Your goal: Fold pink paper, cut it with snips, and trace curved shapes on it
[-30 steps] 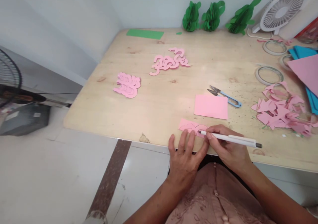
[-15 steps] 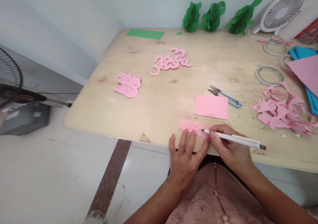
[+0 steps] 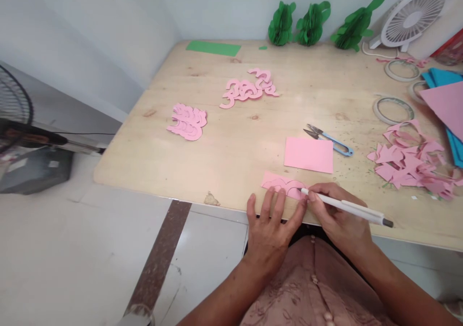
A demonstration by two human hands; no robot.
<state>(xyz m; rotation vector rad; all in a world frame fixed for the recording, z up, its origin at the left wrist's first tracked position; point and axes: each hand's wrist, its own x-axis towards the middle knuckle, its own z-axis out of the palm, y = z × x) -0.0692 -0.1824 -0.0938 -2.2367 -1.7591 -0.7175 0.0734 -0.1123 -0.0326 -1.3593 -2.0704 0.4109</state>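
Observation:
A narrow pink paper strip [image 3: 269, 179] lies at the table's front edge, with curved lines drawn on it. My left hand [image 3: 272, 229] has its fingers spread, and the fingertips press the strip down. In my right hand [image 3: 342, 217] is a white pen [image 3: 354, 210], its tip on the strip near the right end of the wavy line. Just beyond the strip is a pink paper rectangle [image 3: 308, 156]. Blue-handled thread snips [image 3: 336, 145] lie with their blades apart, partly behind that rectangle.
Pink cut-out pieces lie in a stack [image 3: 187, 122] and a loose pile [image 3: 249, 88]. Pink scraps [image 3: 408, 162], tape rolls [image 3: 393, 110] and blue sheets [image 3: 454, 145] are at right. Green paper figures [image 3: 311, 24], a green strip [image 3: 213, 48] and a small fan [image 3: 412, 20] stand or lie along the back.
The pen tip has shifted slightly right along the drawn curve, and my right hand has moved a little right with it. My left hand keeps its place on the strip.

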